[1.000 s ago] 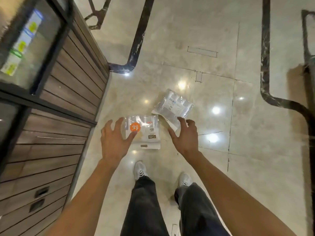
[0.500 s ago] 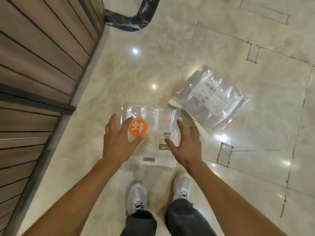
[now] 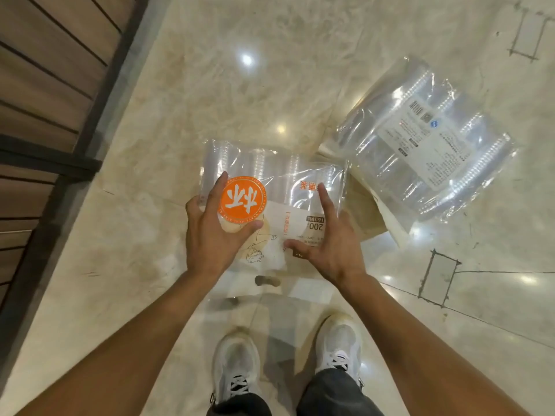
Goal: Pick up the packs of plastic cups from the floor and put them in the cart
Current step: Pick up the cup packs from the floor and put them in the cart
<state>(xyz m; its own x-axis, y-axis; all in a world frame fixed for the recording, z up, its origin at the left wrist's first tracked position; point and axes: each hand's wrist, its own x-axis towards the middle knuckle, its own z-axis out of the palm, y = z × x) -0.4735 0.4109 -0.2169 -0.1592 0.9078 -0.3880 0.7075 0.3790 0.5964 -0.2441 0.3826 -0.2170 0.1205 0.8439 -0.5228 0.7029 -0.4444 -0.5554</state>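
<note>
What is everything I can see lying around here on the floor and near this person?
pack of cups with orange sticker: one, clear plastic with a round orange label, on the floor in the middle, under both hands
pack of cups with white label: one, clear plastic with a white printed label, on the floor to the right, tilted
floor: one, glossy beige marble with thin dark lines
wooden panelling: one, brown slats with dark frame, along the left edge
shoes: two, white, at the bottom
left hand: one, spread on the orange-sticker pack
right hand: one, spread on the same pack, not yet closed
</note>
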